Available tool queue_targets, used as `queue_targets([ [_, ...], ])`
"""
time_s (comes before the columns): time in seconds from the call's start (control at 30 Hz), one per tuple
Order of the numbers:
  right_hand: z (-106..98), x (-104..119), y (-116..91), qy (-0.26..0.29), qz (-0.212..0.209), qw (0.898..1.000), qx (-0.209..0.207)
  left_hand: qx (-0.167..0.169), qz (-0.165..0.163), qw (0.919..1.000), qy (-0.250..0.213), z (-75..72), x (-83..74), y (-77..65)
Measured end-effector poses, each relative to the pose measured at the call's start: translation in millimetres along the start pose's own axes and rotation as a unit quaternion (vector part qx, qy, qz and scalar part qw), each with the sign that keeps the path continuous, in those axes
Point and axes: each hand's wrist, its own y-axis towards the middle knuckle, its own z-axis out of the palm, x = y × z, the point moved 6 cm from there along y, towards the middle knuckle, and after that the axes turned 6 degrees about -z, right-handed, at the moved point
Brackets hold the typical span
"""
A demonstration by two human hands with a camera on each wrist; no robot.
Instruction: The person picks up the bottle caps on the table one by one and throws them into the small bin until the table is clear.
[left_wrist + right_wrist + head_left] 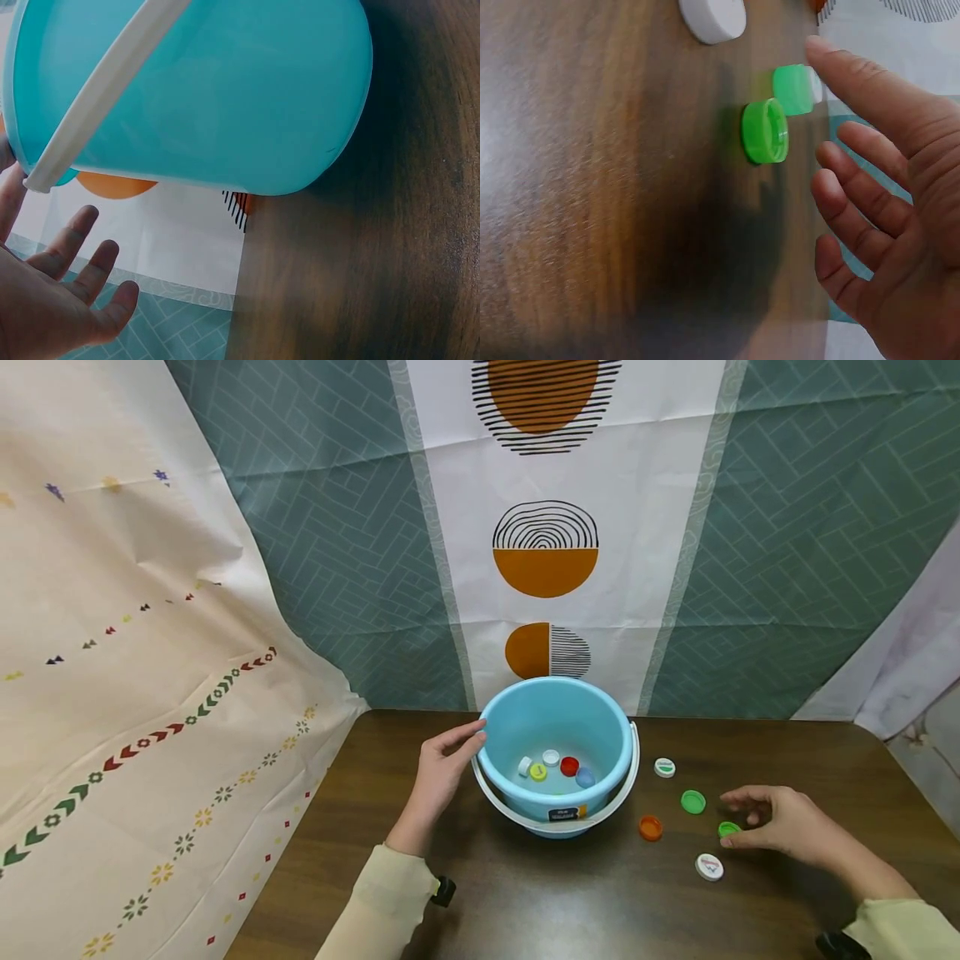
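Observation:
A light blue bucket (525,804) with a white handle (105,90) stands upright on the table. At the left side of its rim, my left hand (442,777) pinches the edge between thumb and forefinger; in the left wrist view its other fingers spread away from the wall. My right hand (783,827) hovers with parted fingers around a bright green bottle cap (763,131). The right wrist view shows a gap between fingers and cap. Near it lie a darker green cap (693,802), an orange cap (650,828) and a white cap with print (708,867).
Another white cap (664,767) lies right of the bucket. Inside the bucket are several caps, among them a red cap (569,766) and a yellow cap (537,772). A patterned cloth (570,477) hangs behind the dark wooden table (570,902).

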Motion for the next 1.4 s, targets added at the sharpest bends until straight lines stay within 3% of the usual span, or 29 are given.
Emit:
queue_targets([
  [0.47, 14.1, -11.8, -2.6, -0.001, 0.007, 0.999, 0.051, 0.005, 0.003, 1.0000, -0.005, 0.3, 0.9, 0.1],
  [0.93, 17.8, -12.9, -3.9, -0.018, -0.022, 0.999, 0.034, 0.004, 0.002, 1.0000, 0.003, 0.0, -0.3, -1.0],
  [1.4, 10.9, -15.1, -0.2, -0.042, -0.001, 0.999, 0.005, 0.000, -0.002, 1.0000, -0.003, 0.4, 0.2, -0.7],
])
